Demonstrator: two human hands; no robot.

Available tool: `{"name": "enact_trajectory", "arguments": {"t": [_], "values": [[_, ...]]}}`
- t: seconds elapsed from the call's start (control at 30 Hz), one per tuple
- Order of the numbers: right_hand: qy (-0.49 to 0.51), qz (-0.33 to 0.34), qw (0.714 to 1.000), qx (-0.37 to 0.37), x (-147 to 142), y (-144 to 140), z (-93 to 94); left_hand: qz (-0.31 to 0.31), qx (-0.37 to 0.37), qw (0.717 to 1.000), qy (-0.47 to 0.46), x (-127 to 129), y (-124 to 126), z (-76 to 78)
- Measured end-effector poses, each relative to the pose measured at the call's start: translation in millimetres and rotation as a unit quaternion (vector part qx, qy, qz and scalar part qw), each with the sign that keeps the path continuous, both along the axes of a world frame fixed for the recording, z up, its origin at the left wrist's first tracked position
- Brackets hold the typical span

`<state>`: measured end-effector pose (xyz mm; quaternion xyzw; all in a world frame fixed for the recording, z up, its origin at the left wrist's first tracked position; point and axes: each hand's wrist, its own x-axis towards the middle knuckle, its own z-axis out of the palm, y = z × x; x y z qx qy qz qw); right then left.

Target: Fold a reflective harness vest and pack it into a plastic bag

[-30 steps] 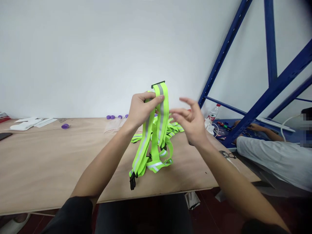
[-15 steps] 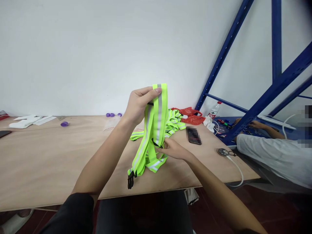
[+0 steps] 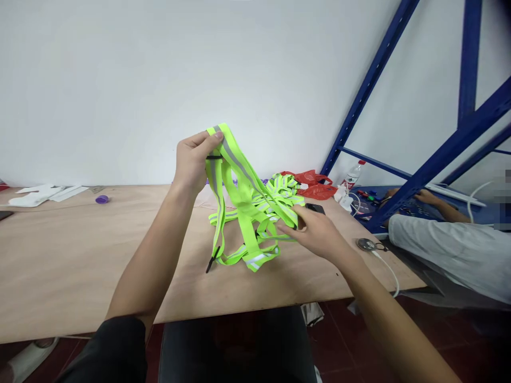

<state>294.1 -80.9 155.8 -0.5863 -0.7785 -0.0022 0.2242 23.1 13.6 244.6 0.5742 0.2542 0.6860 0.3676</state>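
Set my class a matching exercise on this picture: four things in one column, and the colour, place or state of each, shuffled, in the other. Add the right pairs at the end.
Things
1. Wearer's left hand
2. Wearer's right hand
3. Plastic bag
4. Metal frame

Descriptions
A. Blue, slanting across the right side of the view
B. Holding the yellow-green strap at its lower end
C. Holding the strap up high, at its top bend
D. Red and crumpled

Right pairs: 1-C, 2-B, 3-D, 4-A
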Motion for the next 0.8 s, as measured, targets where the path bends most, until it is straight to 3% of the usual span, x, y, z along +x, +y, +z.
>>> {"name": "enact_trajectory", "arguments": {"t": [0.1, 0.2, 0.33, 0.43, 0.57, 0.7, 0.8], "values": [[0.002, 0.013, 0.995, 0.098, 14, -3, 11.4, 0.014, 0.007, 1.000, 0.000, -3, 5, -2.9], [0.020, 0.025, 0.991, 0.130, 25, -7, 16.8, 0.008, 0.015, 1.000, 0.009, -4, 8, -4.5], [0.081, 0.026, 0.992, 0.089, 35, -15, 15.9, 0.001, -0.004, 0.999, 0.035, -3, 7, -5.0], [0.161, 0.057, 0.985, -0.004, 42, -21, 13.3, -0.005, -0.009, 0.999, 0.052, -1, 3, -4.5], [0.311, 0.066, 0.943, -0.097, 53, -24, 11.5, -0.008, -0.014, 0.998, 0.054, 0, 1, -4.2], [0.426, 0.004, 0.902, -0.063, 71, -24, 8.6, -0.023, -0.033, 0.998, 0.042, -4, 0, -3.6], [0.515, -0.030, 0.856, -0.040, 88, -28, 4.6, -0.035, -0.048, 0.998, 0.026, -14, 0, -1.6]]}}
